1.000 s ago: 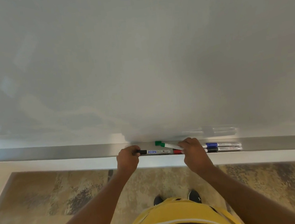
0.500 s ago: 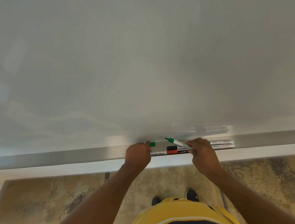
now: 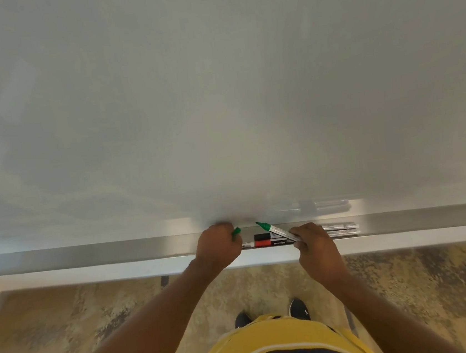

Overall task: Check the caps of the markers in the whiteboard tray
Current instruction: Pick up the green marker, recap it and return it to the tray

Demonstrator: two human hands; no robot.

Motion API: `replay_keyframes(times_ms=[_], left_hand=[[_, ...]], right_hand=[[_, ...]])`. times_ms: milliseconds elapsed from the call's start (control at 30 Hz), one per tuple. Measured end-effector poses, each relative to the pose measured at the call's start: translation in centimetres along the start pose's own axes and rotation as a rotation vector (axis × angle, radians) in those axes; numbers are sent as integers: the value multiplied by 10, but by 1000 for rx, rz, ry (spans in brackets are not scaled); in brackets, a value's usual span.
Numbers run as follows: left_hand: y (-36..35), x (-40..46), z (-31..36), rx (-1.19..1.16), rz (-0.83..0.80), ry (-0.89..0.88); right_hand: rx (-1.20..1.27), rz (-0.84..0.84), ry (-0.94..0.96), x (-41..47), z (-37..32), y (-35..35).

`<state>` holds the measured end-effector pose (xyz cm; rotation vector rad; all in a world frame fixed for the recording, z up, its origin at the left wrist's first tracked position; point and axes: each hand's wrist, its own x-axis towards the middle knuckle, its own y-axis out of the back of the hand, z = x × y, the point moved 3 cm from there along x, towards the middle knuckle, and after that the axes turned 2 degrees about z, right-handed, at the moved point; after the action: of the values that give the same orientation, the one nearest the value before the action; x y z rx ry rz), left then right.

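My right hand (image 3: 314,247) grips a green marker (image 3: 278,230) by its white barrel, its bare green tip pointing up and left. A short gap away, my left hand (image 3: 216,246) is closed around the green cap (image 3: 235,231), whose end pokes out of the fist. Both hands hover over the metal whiteboard tray (image 3: 89,255). In the tray lie a black-capped marker (image 3: 262,236) and a red-capped marker (image 3: 262,243), with more markers (image 3: 343,229) showing to the right of my right hand.
The whiteboard (image 3: 216,91) fills the upper view. A white ledge (image 3: 92,273) runs under the tray. Below are patterned carpet (image 3: 83,324), my shoes (image 3: 299,308) and my yellow striped shirt (image 3: 283,347).
The green marker's cap has come off: my left hand moved to it, pulled it away to the left, and the bare tip now shows. The view has shifted slightly.
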<state>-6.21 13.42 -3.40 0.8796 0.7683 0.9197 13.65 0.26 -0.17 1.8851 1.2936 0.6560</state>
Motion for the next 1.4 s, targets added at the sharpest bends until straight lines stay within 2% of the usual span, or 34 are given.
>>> replay_keyframes(times_ms=[100,167,233,333,567,767,967,1167,1400], left_hand=[[9,-16,3,-405,31,163],[15,-29,9,-622,5,217],[19,-41,18,-775,-27,229],[27,-52,32,-914,-29,228],[40,-64,42,-973,-62,205],[54,-66,45,-1047,-30,99],[70,-68,38,-1333,80,122],[77,-69,39,-1327,168,143],[79,-68,46,-1310,169,126]], right_hand=[[177,-27,-67,1,-7,5],[380,-77,-140,0,-16,5],[575,-144,-163,0,-32,2],[658,-182,-108,1,-57,-1],[645,-179,-5,-1,-71,0],[655,-205,57,1,-79,12],[521,-6,208,12,-63,58],[337,65,317,8,-43,88],[346,49,347,7,-48,86]])
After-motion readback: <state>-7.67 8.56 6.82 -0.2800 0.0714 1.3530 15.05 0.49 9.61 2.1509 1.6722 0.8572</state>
